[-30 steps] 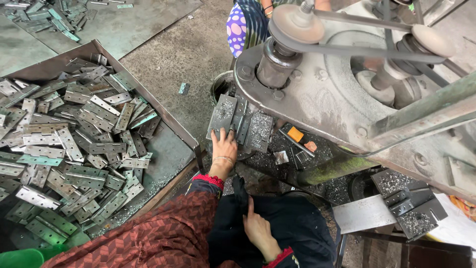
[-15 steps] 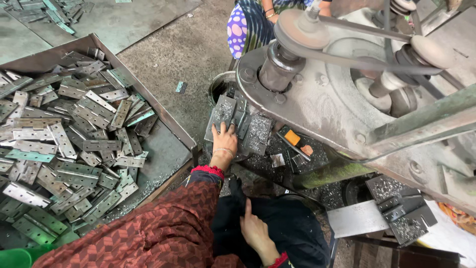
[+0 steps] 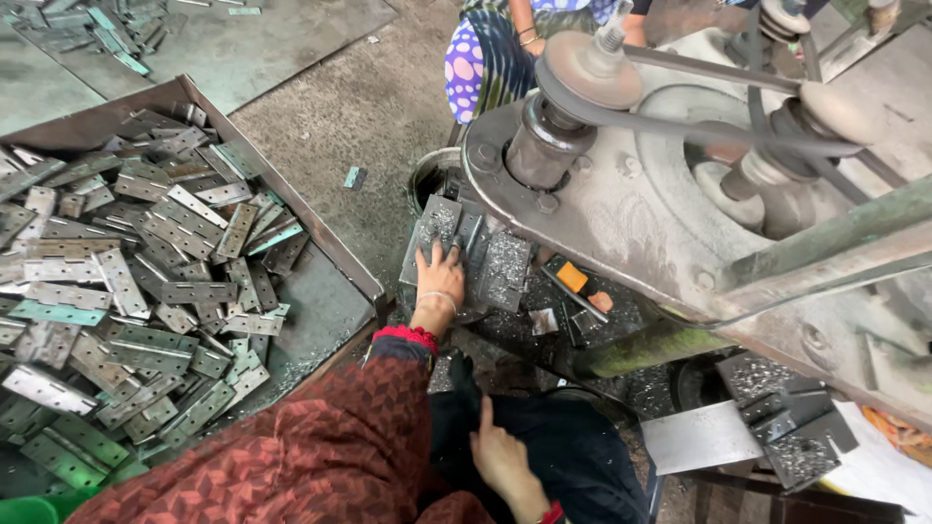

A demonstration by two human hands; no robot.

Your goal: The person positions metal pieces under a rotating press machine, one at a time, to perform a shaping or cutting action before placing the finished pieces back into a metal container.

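Looking at the press first, then the tray of hinges: left hand lies flat, fingers spread, on a plate at the press bed. Seems mid-loading; next it needs a firm pinch. Plate's long axis points away from me. Right hand rests loose on lap, holding nothing.

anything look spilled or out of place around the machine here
Yes. Metal shavings litter the plates under the left hand, and one small metal piece lies alone on the concrete floor, outside the tray of hinges.
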